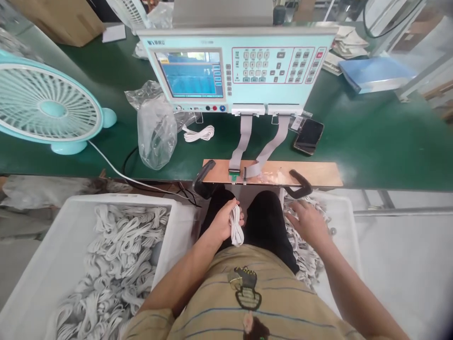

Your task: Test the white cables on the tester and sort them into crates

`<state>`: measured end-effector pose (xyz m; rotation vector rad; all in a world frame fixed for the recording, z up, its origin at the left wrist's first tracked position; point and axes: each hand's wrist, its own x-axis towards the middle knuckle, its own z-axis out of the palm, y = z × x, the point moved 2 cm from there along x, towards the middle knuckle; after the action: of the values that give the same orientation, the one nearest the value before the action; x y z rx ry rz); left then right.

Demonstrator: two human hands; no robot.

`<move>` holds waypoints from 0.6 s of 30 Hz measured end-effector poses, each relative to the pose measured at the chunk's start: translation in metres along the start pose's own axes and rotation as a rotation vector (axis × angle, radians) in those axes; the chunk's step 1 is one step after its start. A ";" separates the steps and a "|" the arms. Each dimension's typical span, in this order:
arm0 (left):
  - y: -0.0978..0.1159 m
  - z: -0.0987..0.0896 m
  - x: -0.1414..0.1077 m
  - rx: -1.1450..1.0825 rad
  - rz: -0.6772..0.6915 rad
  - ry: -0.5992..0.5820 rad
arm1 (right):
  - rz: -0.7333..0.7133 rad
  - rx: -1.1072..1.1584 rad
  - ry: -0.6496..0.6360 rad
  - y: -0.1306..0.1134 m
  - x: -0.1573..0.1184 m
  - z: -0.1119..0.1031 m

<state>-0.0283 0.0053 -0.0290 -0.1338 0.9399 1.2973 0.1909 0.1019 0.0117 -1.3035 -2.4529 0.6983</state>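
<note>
My left hand (223, 220) is closed around a coiled white cable (236, 230) above my lap. The coil's looped end hangs out toward my body. Off to the right, my right hand (310, 224) hovers over a white bin (348, 222) of cables, its fingers apart and nothing visible in them. In front of both hands lies a wooden strip (322, 173) along the table edge, with black clamps (205, 177) on it. Two grey ribbon cables (245, 139) run from a tester (262, 97) to small connectors (234, 175) at the strip's front edge.
A second white bin (118, 199), heaped with coiled cables (123, 250), stands at my left. On the green table (375, 137) are a teal fan (53, 108), a clear plastic bag (155, 130), another white cable coil (198, 133), a phone (309, 137) and a blue folder (377, 73).
</note>
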 end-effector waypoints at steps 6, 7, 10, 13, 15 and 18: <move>-0.011 0.013 0.011 0.082 -0.043 0.044 | -0.701 0.109 -0.136 -0.080 -0.009 0.041; -0.012 0.014 0.012 0.101 -0.044 0.070 | -0.761 0.097 -0.136 -0.087 -0.007 0.047; -0.013 0.013 0.012 0.161 -0.037 0.106 | -0.875 0.090 -0.144 -0.097 -0.001 0.056; -0.012 0.013 0.010 0.242 0.034 0.094 | -0.881 0.207 -0.143 -0.098 0.007 0.058; -0.007 0.012 0.005 0.301 0.159 0.094 | -0.757 0.337 -0.121 -0.096 0.015 0.057; 0.006 0.009 -0.007 0.467 0.483 0.098 | -0.451 0.501 -0.068 -0.090 0.030 0.058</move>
<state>-0.0287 0.0076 -0.0162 0.4198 1.3906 1.4756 0.0850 0.0670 0.0115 -0.5276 -2.2817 1.1356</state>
